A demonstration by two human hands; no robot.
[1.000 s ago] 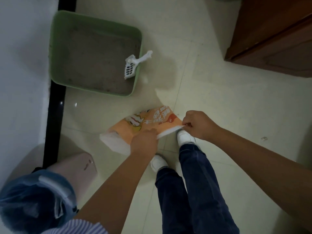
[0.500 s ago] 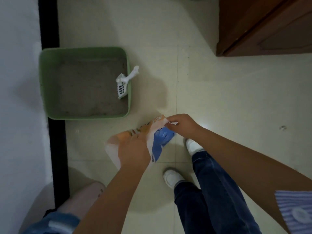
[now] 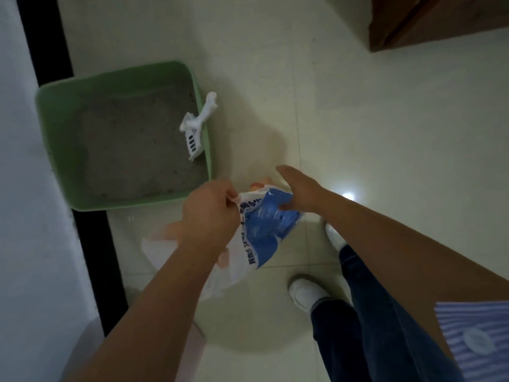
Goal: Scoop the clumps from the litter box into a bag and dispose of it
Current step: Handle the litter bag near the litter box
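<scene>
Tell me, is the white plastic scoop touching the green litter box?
Touching. The head view shows the white plastic scoop leaning on the green litter box, handle over its right rim.

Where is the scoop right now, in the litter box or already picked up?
In the box. The white scoop leans on the green litter box right wall, handle over the rim; neither hand touches it.

I see the litter box (image 3: pixel 55 139) on the floor (image 3: pixel 358 133) at left against the wall (image 3: pixel 16 188), the scoop (image 3: pixel 197 128) leaning on its right rim. Nearer me, the bag (image 3: pixel 261 227) hangs between my left hand (image 3: pixel 209 216) and right hand (image 3: pixel 300 188). A cabinet (image 3: pixel 440 17) stands far right.
</scene>
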